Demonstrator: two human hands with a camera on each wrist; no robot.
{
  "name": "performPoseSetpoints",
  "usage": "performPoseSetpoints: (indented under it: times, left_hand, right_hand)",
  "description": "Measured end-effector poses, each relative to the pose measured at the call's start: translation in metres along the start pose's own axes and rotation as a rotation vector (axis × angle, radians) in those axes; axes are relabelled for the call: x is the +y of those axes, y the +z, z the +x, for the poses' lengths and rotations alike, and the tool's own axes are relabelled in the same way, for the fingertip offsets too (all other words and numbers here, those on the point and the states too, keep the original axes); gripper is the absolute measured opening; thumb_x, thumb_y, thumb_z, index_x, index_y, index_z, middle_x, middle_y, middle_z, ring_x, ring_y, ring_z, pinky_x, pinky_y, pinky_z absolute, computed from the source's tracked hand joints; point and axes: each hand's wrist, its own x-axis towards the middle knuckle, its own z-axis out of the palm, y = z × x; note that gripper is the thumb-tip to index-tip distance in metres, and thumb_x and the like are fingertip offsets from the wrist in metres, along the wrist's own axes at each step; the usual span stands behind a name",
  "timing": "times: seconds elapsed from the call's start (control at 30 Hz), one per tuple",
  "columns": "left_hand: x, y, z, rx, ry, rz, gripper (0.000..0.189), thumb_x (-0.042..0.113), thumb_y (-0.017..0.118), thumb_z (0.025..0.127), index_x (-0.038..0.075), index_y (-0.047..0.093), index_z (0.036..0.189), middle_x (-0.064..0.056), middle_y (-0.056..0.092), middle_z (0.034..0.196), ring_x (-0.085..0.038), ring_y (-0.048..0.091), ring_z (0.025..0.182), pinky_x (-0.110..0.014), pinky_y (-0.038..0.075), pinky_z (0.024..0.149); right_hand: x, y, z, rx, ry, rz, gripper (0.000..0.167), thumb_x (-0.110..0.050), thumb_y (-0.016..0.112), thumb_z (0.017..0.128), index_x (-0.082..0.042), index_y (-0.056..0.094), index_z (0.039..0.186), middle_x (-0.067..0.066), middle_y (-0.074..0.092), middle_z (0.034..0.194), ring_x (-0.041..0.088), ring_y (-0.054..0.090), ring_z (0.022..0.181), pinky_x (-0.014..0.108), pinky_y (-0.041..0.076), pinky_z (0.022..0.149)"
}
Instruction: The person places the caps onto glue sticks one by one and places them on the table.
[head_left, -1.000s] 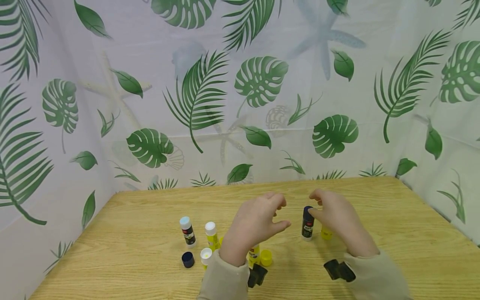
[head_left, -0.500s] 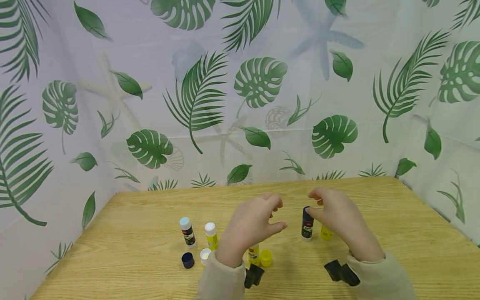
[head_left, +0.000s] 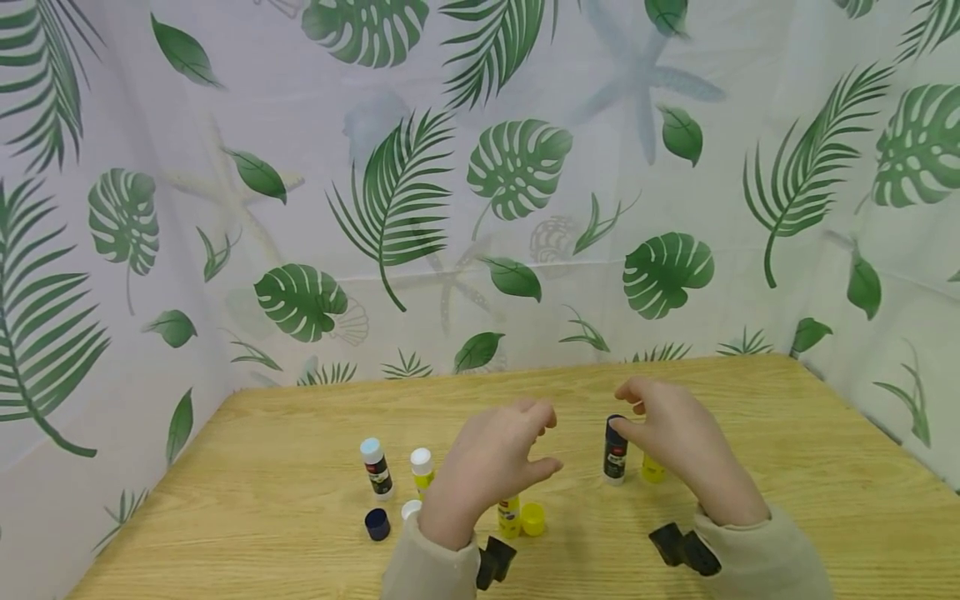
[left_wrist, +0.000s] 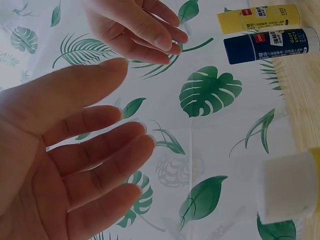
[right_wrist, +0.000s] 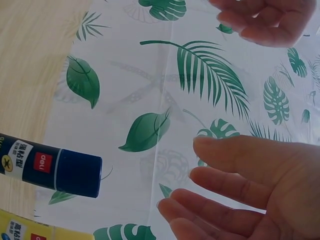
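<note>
My left hand (head_left: 483, 471) hovers above the table, fingers loosely bent and holding nothing. Below it stands a yellow glue stick (head_left: 509, 518), partly hidden by my wrist, beside a yellow cap (head_left: 533, 520). My right hand (head_left: 675, 442), also holding nothing, hangs over a dark-capped glue stick (head_left: 615, 458) and a yellow glue stick (head_left: 652, 469). In the right wrist view, the dark glue stick (right_wrist: 50, 165) is apart from my fingers. The left wrist view has a white-topped glue stick (left_wrist: 287, 186) at its right edge, away from my left hand.
Left of my left hand stand a black-labelled glue stick (head_left: 378, 475) with a pale blue top and a white-topped yellow one (head_left: 422, 468). A dark blue cap (head_left: 377, 524) and a white piece (head_left: 410, 510) sit in front. A leaf-patterned curtain (head_left: 450, 208) backs the wooden table (head_left: 300, 442).
My left hand has drifted slightly left and down, covering more of the white piece. My right hand has barely moved. The glue sticks stay where they were.
</note>
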Motion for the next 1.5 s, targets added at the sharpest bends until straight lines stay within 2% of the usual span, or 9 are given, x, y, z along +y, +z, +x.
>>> performPoseSetpoints:
  times: [0.3,0.47,0.63,0.77,1.13,1.5]
  left_hand:
    - [-0.005,-0.002,-0.009,-0.109,-0.081,0.023,0.032,0.028,0.071,0.074,0.014,0.058,0.099,0.006,0.058,0.092,-0.002,0.045,0.056,-0.014,0.037,0.05]
    - [-0.011,0.0,-0.014,-0.108,-0.085,0.049,0.033,0.028,0.073,0.072,0.013,0.058,0.097,0.004,0.059,0.09,-0.003,0.049,0.06,-0.015,0.039,0.051]
    - [-0.015,0.003,-0.014,-0.109,-0.091,0.075,0.033,0.03,0.073,0.071,0.012,0.059,0.095,0.004,0.058,0.085,-0.002,0.045,0.055,-0.015,0.037,0.048]
    - [-0.017,0.007,-0.013,-0.134,-0.108,0.085,0.034,0.032,0.074,0.071,0.012,0.06,0.094,0.005,0.058,0.084,-0.002,0.045,0.055,-0.015,0.038,0.049]
    - [-0.021,0.014,-0.012,-0.264,-0.194,0.049,0.034,0.032,0.072,0.072,0.011,0.06,0.096,0.002,0.057,0.085,-0.005,0.047,0.058,-0.02,0.04,0.051]
    - [-0.024,0.021,-0.01,-0.364,-0.244,0.024,0.038,0.033,0.072,0.072,0.012,0.06,0.101,0.002,0.061,0.087,-0.008,0.053,0.064,-0.025,0.044,0.056]
  right_hand:
    - [-0.002,0.0,-0.001,-0.001,-0.01,-0.01,0.032,-0.016,0.066,0.078,0.001,0.058,0.104,0.016,0.06,0.098,0.03,0.057,0.088,0.044,0.046,0.068]
    - [-0.002,0.0,-0.001,0.0,-0.013,-0.015,0.031,-0.015,0.066,0.078,0.0,0.059,0.103,0.015,0.061,0.097,0.03,0.057,0.087,0.043,0.046,0.068]
    - [-0.003,0.001,-0.001,-0.001,-0.014,-0.016,0.029,-0.014,0.066,0.078,0.0,0.059,0.103,0.015,0.06,0.098,0.03,0.057,0.087,0.043,0.046,0.068]
    - [-0.003,0.001,-0.001,0.0,-0.019,-0.014,0.029,-0.013,0.066,0.078,0.0,0.059,0.102,0.016,0.06,0.098,0.029,0.057,0.087,0.043,0.046,0.068]
    - [-0.004,0.002,-0.001,-0.004,-0.015,-0.018,0.028,-0.012,0.066,0.078,0.001,0.059,0.102,0.015,0.061,0.097,0.029,0.057,0.086,0.043,0.046,0.068]
    - [-0.004,0.003,-0.001,-0.01,-0.005,-0.021,0.029,-0.012,0.067,0.077,0.001,0.059,0.102,0.016,0.061,0.097,0.029,0.058,0.086,0.042,0.046,0.067]
